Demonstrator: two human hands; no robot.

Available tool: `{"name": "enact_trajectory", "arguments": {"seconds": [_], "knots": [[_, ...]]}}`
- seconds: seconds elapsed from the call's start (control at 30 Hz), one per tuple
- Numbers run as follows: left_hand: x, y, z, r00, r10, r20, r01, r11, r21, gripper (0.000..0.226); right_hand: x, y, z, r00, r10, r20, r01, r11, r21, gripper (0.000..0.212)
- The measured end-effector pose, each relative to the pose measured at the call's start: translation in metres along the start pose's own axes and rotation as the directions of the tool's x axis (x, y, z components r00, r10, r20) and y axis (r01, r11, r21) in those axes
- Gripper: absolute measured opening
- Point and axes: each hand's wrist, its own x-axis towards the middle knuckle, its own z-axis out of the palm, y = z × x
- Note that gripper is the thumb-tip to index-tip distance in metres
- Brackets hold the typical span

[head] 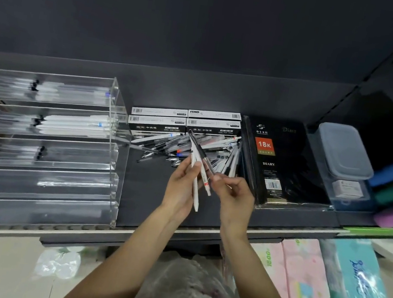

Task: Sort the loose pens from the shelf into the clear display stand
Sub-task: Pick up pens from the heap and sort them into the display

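While the heap of loose pens [185, 148] lies on the dark shelf [147, 192] in front of the pen boxes [158, 123], the step in hand appears to be gathering and grading a small batch before it is slotted.

Item, left hand [180, 187]: raised over the shelf, palm toward the viewer, grip curled round a few white pens [197, 187] held in a fan, tips pointing up and away.

Item, right hand [233, 196]: level with the left and just beside it, thumb and forefinger clamped on a dark pen [203, 156] that crosses the white ones.

Item, clear display stand [43, 150]: at the left end of the shelf, stepped tiers; upper three hold pens, lower tiers look unfilled.

Next move, as judged: lay the dark pen in with the held batch or keep it apart by kind, then carry the batch leftward and set it lengthwise in a matching tier.

Beside the heap: a black diary [283, 162].
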Motion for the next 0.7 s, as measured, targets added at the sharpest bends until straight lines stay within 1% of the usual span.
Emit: {"name": "enact_trajectory", "arguments": {"seconds": [0.17,0.27,0.37,0.47,0.57,0.63,0.7], "knots": [[-0.002,-0.003,-0.003,0.999,-0.033,-0.017,0.032,0.998,-0.059,0.024,-0.006,0.001,0.003,0.992,-0.12,0.029,0.124,0.968,-0.219,0.012],[-0.006,-0.004,-0.001,1.0,-0.03,-0.01,0.029,0.996,-0.084,0.026,-0.007,0.003,0.002,0.983,-0.152,0.103,0.179,0.923,-0.342,0.014],[-0.008,-0.003,0.0,0.999,-0.031,0.015,0.032,0.995,-0.098,0.026,-0.011,0.002,0.002,0.978,-0.146,0.149,0.193,0.907,-0.374,0.011],[-0.007,-0.003,-0.001,0.999,-0.021,0.028,0.024,0.996,-0.082,0.026,-0.013,-0.002,0.001,0.971,-0.119,0.209,0.196,0.895,-0.401,0.015],[-0.006,-0.001,0.0,1.0,-0.013,0.008,0.014,0.994,-0.111,0.028,-0.017,-0.005,-0.002,0.964,-0.008,0.266,0.122,0.901,-0.415,0.022],[-0.005,0.0,0.0,1.0,0.002,0.006,-0.001,0.989,-0.147,0.026,-0.021,-0.005,-0.005,0.952,0.101,0.29,0.001,0.944,-0.331,0.025],[-0.001,0.003,-0.002,0.999,0.036,0.003,-0.035,0.982,-0.184,0.022,-0.023,-0.006,-0.012,0.946,0.159,0.284,-0.084,0.962,-0.259,0.026]]}}
